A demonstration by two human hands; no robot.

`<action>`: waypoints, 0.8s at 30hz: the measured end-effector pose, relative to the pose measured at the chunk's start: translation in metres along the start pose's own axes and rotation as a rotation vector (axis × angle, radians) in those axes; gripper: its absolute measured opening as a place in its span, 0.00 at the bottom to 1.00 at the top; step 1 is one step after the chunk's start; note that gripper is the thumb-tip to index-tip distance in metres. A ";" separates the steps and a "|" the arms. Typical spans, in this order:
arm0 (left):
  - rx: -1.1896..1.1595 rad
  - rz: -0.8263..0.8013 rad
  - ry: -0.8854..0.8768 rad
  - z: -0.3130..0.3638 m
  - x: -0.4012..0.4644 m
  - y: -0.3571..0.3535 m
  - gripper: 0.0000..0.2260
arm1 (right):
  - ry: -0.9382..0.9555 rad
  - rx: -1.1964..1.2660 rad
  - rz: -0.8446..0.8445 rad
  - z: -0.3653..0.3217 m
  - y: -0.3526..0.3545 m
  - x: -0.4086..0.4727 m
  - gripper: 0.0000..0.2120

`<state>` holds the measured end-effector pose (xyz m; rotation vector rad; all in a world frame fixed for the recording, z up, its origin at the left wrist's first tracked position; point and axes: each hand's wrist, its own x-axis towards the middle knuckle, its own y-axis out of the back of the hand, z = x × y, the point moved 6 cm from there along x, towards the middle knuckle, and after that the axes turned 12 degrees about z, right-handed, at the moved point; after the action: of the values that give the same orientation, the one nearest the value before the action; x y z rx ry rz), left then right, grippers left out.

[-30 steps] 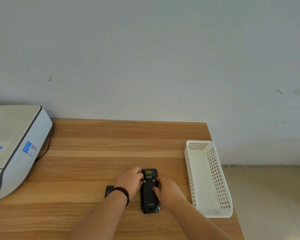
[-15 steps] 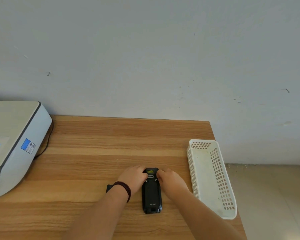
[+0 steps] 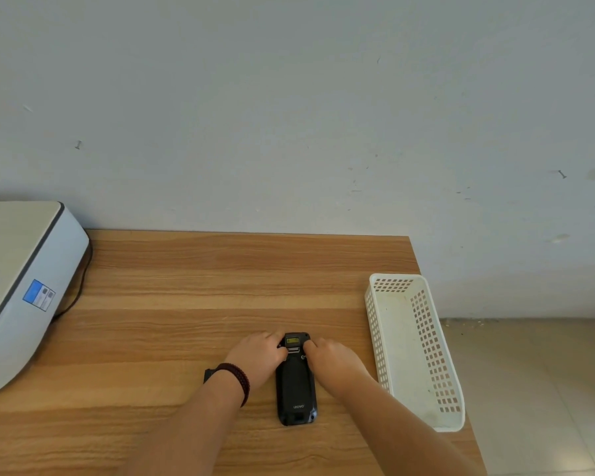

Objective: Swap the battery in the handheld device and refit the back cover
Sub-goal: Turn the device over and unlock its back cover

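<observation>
The black handheld device point(image 3: 296, 383) lies face down on the wooden table point(image 3: 186, 304), its back cover on and its scanner window pointing away from me. My left hand point(image 3: 260, 355) grips the device's upper left side, fingers curled at the latch by the window. On the upper right side my right hand point(image 3: 334, 359) grips the same way, a fingertip on the right latch. A small black battery point(image 3: 208, 374) lies on the table just left of my left wrist, mostly hidden by the wrist.
A white perforated plastic basket point(image 3: 397, 276) stands along the table's right edge, close to my right forearm. A white printer point(image 3: 21, 286) with a black cable point(image 3: 79, 290) fills the left end. The wall runs along the table's far edge.
My right hand slid from the middle of the device up to its top end, opposite the left hand. The left hand stayed at the top left. The device has not moved.
</observation>
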<state>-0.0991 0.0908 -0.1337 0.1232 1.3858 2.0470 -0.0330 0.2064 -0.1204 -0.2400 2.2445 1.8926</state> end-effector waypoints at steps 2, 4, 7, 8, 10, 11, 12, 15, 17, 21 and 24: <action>0.000 -0.001 0.002 0.000 0.000 0.000 0.20 | 0.005 -0.009 -0.006 -0.001 -0.001 0.000 0.11; 0.025 0.000 -0.010 0.001 -0.001 -0.001 0.20 | -0.004 -0.005 -0.015 -0.001 -0.003 0.001 0.10; 0.024 0.017 -0.017 0.002 -0.001 -0.001 0.21 | -0.026 0.013 -0.015 0.001 -0.004 0.003 0.09; 0.012 0.022 -0.009 0.001 -0.001 0.000 0.21 | -0.031 0.016 -0.013 0.001 -0.004 0.004 0.09; 0.009 0.032 -0.013 0.000 -0.001 -0.001 0.20 | -0.040 0.029 0.000 0.001 -0.004 0.005 0.09; 0.008 0.033 -0.015 0.000 -0.001 -0.002 0.20 | -0.046 0.037 0.008 0.001 -0.004 0.006 0.08; 0.012 0.030 -0.017 0.000 -0.002 -0.003 0.21 | -0.049 0.042 0.012 0.001 -0.004 0.008 0.08; 0.044 0.050 -0.051 0.002 -0.003 -0.002 0.20 | -0.064 0.065 0.013 0.001 -0.004 0.012 0.07; 0.073 0.053 -0.074 0.003 -0.003 0.000 0.20 | -0.117 0.127 0.026 0.004 -0.005 0.010 0.08; 0.110 0.035 -0.078 0.004 -0.007 0.003 0.16 | -0.308 0.338 0.080 0.015 -0.006 0.003 0.08; 0.121 0.090 -0.075 0.007 -0.010 0.005 0.16 | -0.416 0.451 0.148 0.017 -0.005 -0.004 0.03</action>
<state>-0.0909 0.0901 -0.1232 0.3172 1.4812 2.0090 -0.0272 0.2227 -0.1267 0.3613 2.3471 1.2823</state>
